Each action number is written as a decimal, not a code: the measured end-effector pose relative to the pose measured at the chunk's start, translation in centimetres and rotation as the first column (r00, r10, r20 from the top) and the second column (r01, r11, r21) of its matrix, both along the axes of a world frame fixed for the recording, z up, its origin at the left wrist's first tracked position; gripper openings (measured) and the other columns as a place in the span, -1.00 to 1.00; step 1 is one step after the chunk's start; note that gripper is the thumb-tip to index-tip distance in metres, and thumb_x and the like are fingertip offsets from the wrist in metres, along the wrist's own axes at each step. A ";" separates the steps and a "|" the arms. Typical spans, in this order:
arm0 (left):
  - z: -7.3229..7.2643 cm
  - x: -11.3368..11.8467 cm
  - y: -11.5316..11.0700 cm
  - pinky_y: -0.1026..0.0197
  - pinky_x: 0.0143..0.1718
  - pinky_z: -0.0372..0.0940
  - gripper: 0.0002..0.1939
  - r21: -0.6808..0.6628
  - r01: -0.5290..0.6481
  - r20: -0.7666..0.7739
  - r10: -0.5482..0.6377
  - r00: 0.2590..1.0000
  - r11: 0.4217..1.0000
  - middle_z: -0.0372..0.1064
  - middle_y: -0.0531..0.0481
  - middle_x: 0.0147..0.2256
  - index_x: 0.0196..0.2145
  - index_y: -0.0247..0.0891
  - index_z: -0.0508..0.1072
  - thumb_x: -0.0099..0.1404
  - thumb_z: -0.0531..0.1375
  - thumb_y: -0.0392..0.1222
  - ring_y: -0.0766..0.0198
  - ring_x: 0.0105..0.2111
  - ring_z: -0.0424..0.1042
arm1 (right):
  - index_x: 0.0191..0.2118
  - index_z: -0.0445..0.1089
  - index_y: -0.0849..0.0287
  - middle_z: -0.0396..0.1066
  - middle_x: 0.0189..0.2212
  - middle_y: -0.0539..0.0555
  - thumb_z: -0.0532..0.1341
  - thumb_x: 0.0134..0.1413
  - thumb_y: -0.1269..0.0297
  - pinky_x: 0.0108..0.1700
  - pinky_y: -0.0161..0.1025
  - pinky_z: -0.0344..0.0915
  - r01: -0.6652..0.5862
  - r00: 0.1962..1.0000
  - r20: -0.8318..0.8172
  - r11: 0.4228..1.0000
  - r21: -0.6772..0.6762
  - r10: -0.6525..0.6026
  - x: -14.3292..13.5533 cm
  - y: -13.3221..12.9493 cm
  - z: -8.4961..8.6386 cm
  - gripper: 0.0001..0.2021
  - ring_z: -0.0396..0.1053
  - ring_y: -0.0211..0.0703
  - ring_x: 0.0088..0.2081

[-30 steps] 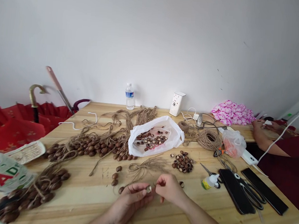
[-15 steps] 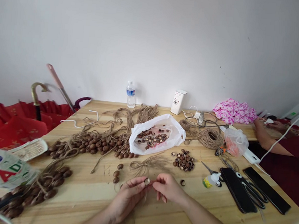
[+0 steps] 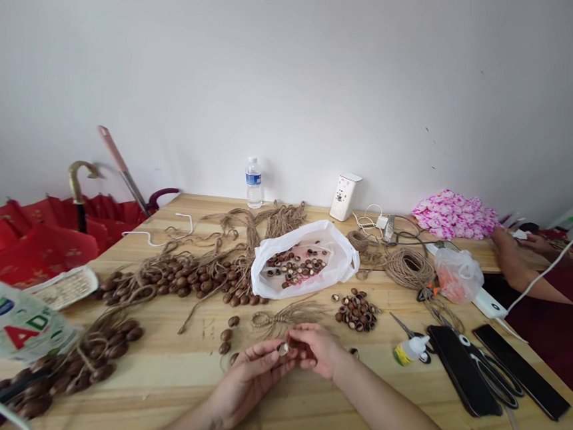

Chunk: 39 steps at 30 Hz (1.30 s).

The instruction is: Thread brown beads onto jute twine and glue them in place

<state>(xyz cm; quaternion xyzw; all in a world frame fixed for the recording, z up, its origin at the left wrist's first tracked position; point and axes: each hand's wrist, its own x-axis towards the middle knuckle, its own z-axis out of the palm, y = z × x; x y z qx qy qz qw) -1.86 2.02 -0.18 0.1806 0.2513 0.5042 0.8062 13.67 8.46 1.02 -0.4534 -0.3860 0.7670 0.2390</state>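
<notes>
My left hand (image 3: 257,372) is closed, with a half nutshell (image 3: 283,348) pinched between thumb and fingertips, its pale hollow side showing. Fingers bent, my right hand (image 3: 319,349) meets the left fingertips beside the shell; something small and brown seems to be in its grip, mostly hidden. Just beyond the hands lies a looped bundle of twine (image 3: 277,318). Several whole brown nuts (image 3: 226,335) sit to the left of it. A heap of cut nutshells (image 3: 357,310) is at the right, and one loose half shell (image 3: 353,353) lies partly behind my right wrist.
A white plastic bag (image 3: 343,250) holds more shells. Nuts strung on twine (image 3: 180,278) spread leftward. On the right are a glue bottle (image 3: 410,350), scissors (image 3: 496,377), a black phone (image 3: 461,371) and a twine coil (image 3: 409,267). A co-worker's arm (image 3: 523,266) rests far right.
My right hand has moved left and closed in on the left fingertips, where there was a small gap before. The half shell stays in my left hand. The view has shifted slightly.
</notes>
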 end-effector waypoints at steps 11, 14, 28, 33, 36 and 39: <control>-0.3 -0.1 0.1 0.05 0.05 0.20 -0.83 -0.039 -0.013 -0.017 0.013 1.000 0.999 0.55 -0.19 -0.29 -0.32 -0.37 0.55 0.05 0.29 -0.38 0.12 -0.19 0.48 | -0.54 0.31 0.27 0.33 -0.68 -0.04 0.41 -0.35 0.21 -0.72 -0.44 -0.06 0.020 0.995 -0.095 1.000 0.010 -0.019 1.0 -0.3 -1.1 -0.69 0.15 -0.41 -0.72; -0.6 -0.1 0.0 0.02 0.02 0.22 -0.83 -0.065 -0.007 -0.027 0.005 1.000 0.998 0.55 -0.20 -0.30 -0.32 -0.37 0.54 0.05 0.30 -0.36 0.07 -0.16 0.48 | -0.50 0.30 0.25 0.29 -0.65 -0.09 0.40 -0.31 0.14 -0.70 -0.45 -0.09 0.105 0.983 -0.156 0.994 0.022 -0.101 1.0 -0.2 -1.0 -0.66 0.10 -0.44 -0.68; -0.6 0.3 0.1 0.16 -0.22 0.36 -0.81 -0.120 -0.053 -0.148 0.035 0.988 0.991 0.53 -0.15 -0.38 -0.33 -0.38 0.53 0.03 0.33 -0.35 0.17 -0.32 0.50 | -0.48 0.34 0.25 0.22 -0.67 -0.12 0.40 -0.28 0.19 -0.68 -0.45 -0.01 0.148 0.969 -0.214 0.985 0.092 -0.126 0.8 -0.9 -0.9 -0.71 0.09 -0.44 -0.67; -0.8 0.3 0.1 0.21 -0.25 0.35 -0.81 -0.106 -0.048 -0.144 0.033 0.989 0.993 0.53 -0.15 -0.39 -0.32 -0.39 0.53 0.03 0.32 -0.36 0.24 -0.35 0.48 | -0.48 0.36 0.27 0.25 -0.67 -0.10 0.41 -0.32 0.20 -0.70 -0.45 0.05 0.114 0.985 -0.149 0.982 0.150 -0.092 0.7 -1.0 -0.8 -0.70 0.13 -0.42 -0.66; -0.7 0.2 0.1 0.22 -0.24 0.35 -0.79 -0.102 -0.049 -0.149 0.033 0.988 0.994 0.53 -0.15 -0.39 -0.31 -0.39 0.54 0.03 0.32 -0.36 0.25 -0.36 0.48 | -0.48 0.36 0.28 0.26 -0.67 -0.09 0.39 -0.30 0.20 -0.71 -0.44 0.08 0.095 0.990 -0.124 0.978 0.185 -0.073 0.7 -1.0 -1.0 -0.71 0.14 -0.41 -0.67; -0.5 0.3 0.1 0.21 -0.24 0.34 -0.79 -0.112 -0.047 -0.151 0.030 0.988 0.993 0.53 -0.15 -0.40 -0.32 -0.39 0.54 0.01 0.33 -0.35 0.24 -0.36 0.48 | -0.48 0.37 0.28 0.26 -0.67 -0.09 0.38 -0.28 0.18 -0.71 -0.45 0.10 0.087 0.993 -0.094 0.972 0.218 -0.068 0.7 -0.9 -1.2 -0.72 0.15 -0.41 -0.67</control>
